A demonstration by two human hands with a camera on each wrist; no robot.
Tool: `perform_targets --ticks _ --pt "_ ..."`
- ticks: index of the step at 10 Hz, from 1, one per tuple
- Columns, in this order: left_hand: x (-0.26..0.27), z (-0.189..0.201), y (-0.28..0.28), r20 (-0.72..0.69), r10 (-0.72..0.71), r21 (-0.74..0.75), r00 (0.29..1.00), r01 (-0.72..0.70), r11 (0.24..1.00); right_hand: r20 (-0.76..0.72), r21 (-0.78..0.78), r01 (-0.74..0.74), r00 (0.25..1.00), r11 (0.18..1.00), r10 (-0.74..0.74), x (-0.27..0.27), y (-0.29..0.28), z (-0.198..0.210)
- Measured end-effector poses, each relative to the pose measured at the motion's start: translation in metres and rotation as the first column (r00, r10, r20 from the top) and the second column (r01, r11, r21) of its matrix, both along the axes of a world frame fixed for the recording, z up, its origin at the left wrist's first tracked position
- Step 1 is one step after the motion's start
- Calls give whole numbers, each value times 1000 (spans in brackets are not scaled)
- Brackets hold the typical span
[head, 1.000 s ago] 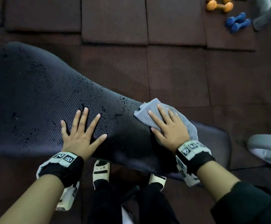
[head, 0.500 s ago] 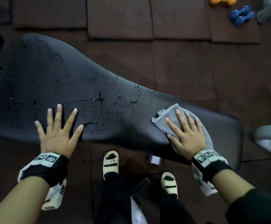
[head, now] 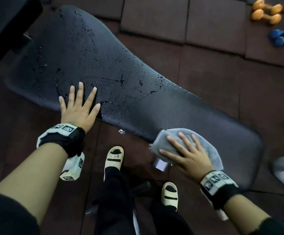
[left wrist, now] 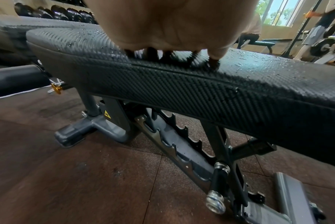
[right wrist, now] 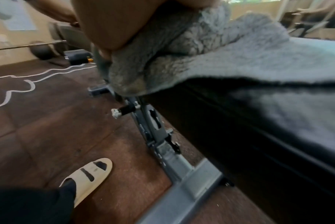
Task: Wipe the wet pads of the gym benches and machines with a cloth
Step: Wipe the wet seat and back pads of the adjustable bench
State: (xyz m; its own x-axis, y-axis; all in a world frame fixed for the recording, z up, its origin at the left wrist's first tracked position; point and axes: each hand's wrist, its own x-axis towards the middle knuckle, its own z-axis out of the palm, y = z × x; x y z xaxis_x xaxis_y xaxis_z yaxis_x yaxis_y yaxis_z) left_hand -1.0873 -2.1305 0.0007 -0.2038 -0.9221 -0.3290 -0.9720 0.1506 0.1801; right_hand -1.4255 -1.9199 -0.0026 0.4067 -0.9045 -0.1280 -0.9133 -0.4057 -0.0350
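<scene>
**A:** Where are your hands right now?

**B:** Your left hand (head: 77, 109) lies flat, fingers spread and straight, on the near edge of the black textured bench pad (head: 114, 68). It grasps nothing. Your right hand (head: 190, 155) presses a grey cloth (head: 210, 150) onto the pad's near edge, towards its narrower right end, fingers extended rather than curled.

**A:** Is the pad wet?

**B:** Water droplets (head: 121, 80) bead across the wider left part, beyond your left hand. The stretch nearer the cloth looks dry.

**A:** What lies around you?

**B:** Your cream sandals (head: 114, 156) stand on the dark rubber floor tiles (head: 214, 19). Orange dumbbells (head: 266, 13) and blue dumbbells (head: 283, 36) rest on the tiles beyond the bench.
</scene>
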Motion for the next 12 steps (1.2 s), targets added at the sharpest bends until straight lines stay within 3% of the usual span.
perform_targets --ticks 1,2,3,4,5,6,7,8,10,12 --pt "-1 2 -1 15 -5 25 1000 4 1000 40 37 179 983 983 -180 -18 4 9" --pt "-2 3 0 23 -9 42 1000 8 999 46 62 399 915 915 -402 -9 -28 11" --pt "-2 4 1 7 -6 57 1000 5 998 50 74 464 882 883 -468 20 -72 10" --pt "-1 3 4 -18 -4 46 1000 5 999 63 35 342 937 939 -343 56 -99 9" --pt "0 4 6 -23 -5 48 1000 7 999 56 -32 89 995 996 -87 70 -90 5" --pt "1 5 7 -16 -12 62 1000 13 998 2 -44 -118 993 992 118 44 -56 -1" --pt "2 5 7 -31 -9 73 999 11 997 -20 -106 -154 988 982 153 6 -10 -6" --pt "1 6 8 -41 -1 78 999 4 997 -38 -115 -95 995 989 91 -12 18 -6" --pt "0 3 10 -51 2 48 999 1 999 -12 -178 -87 996 980 86 39 -24 -10" --pt "1 1 9 -54 -6 42 999 8 999 -13 -133 -148 989 980 147 81 -75 -5"
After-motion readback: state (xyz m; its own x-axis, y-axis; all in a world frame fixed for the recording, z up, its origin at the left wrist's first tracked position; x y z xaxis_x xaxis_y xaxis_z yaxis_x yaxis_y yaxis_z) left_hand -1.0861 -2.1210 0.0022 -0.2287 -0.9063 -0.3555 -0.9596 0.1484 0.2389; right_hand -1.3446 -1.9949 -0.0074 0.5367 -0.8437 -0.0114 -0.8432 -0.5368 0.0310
